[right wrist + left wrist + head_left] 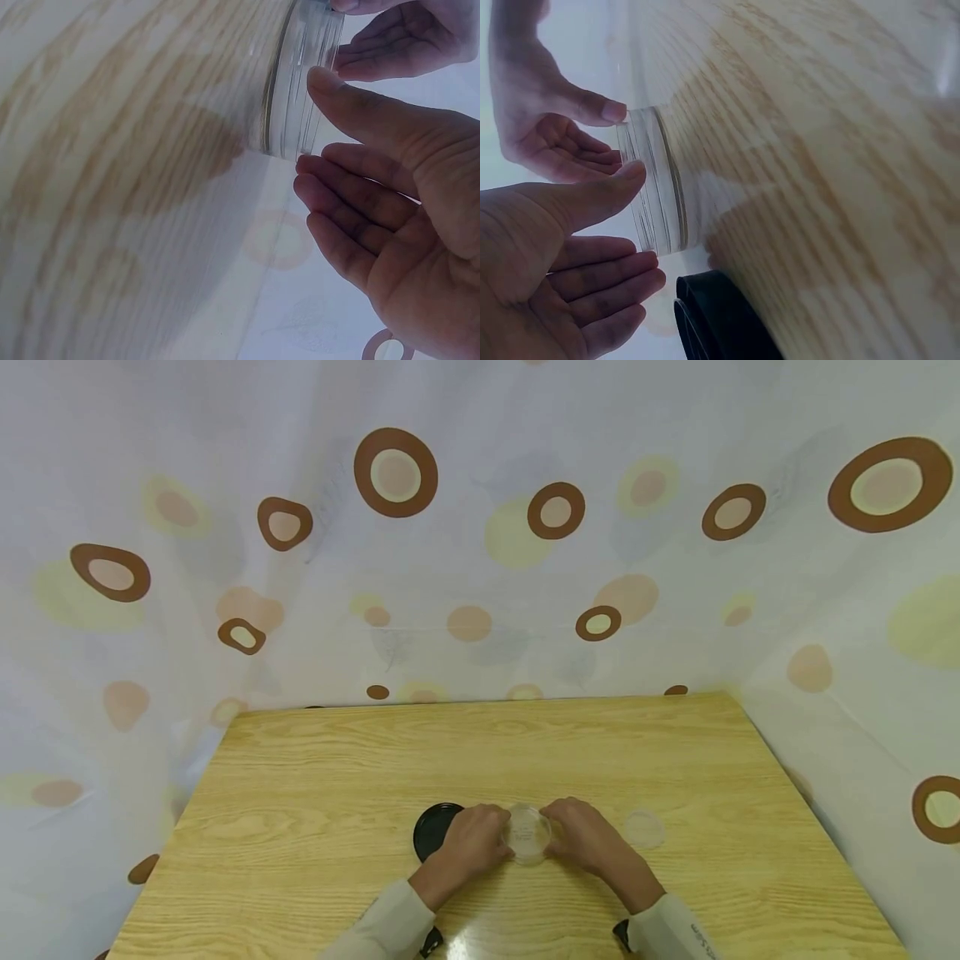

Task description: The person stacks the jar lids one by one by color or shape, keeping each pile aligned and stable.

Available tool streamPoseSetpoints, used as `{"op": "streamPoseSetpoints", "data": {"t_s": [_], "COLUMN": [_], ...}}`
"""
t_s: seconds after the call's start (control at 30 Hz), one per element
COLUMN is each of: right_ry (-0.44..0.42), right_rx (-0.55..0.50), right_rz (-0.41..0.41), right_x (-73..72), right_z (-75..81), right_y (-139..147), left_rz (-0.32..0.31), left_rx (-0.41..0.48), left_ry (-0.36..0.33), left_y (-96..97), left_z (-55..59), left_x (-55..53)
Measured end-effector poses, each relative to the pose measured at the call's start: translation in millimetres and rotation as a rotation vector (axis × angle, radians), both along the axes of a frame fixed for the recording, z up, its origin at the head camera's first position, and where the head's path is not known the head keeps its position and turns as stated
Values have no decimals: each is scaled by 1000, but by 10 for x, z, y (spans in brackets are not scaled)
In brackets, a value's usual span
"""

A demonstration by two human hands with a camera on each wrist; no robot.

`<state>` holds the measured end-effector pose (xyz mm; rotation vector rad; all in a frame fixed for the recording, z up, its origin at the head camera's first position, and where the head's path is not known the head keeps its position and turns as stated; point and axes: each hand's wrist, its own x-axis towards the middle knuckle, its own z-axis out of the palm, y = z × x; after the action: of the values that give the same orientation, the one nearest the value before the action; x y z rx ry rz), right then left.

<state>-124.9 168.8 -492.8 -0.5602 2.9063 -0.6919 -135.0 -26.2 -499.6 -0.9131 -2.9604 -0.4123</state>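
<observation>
A low stack of clear, round, shallow dishes [527,835] rests on the wooden table, with faint lettering in the middle of the top one. Several thin rims show along its side in the wrist views. My left hand [474,837] holds the stack's left side, thumb on the upper rim and fingertips at the lower edge. From the opposite side my right hand [585,837] grips it in the same way. Just beyond the left hand lies a round black dish or lid [434,832], partly covered by that hand; its ridged rim [724,319] shows in the left wrist view.
Right of the right hand, a single clear round disc [644,829] lies flat on the table [360,760]. Patterned white sheeting [465,560] surrounds the table's back and sides. Dark bands [431,941] show by both sleeves.
</observation>
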Motion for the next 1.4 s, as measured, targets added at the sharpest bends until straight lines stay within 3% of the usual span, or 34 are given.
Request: {"op": "streamPoseSetpoints", "data": {"t_s": [0.2,0.7,0.9,1.13,1.4], "right_ry": [19,1,-15,-16,-2], "right_rx": [7,9,-23,-34,-36], "right_rz": [17,-40,-49,-63,-94], "right_x": [-6,42,78,95,100], "right_z": [23,102,112,119,113], "right_y": [21,209,273,368,482], "left_rz": [-16,-8,-26,-11,0], "left_rx": [-44,-19,-10,21,40], "left_ry": [25,25,60,2,6], "left_y": [-7,-36,38,166,251], "left_z": [26,111,94,137,163], "left_x": [-6,-20,27,51,37]}}
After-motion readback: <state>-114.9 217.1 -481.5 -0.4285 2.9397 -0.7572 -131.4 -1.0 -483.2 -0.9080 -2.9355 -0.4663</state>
